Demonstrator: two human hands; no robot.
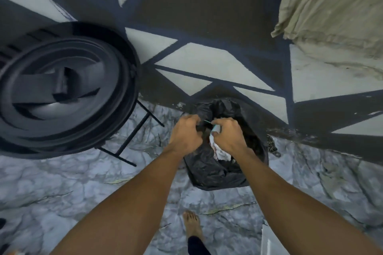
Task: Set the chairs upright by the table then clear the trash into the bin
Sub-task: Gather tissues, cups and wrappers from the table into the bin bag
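A bin lined with a black plastic bag stands on the floor against the painted wall, just ahead of me. Both my hands are over its mouth. My left hand is closed on the bag's black rim. My right hand is closed around crumpled white and pale blue trash, held over the opening. More white paper lies inside the bag below my right wrist. No chair or table is identifiable in view.
A large dark round object on thin black metal legs stands at the left, close to the bin. Beige cloth hangs at the upper right. My bare foot rests on the marbled floor.
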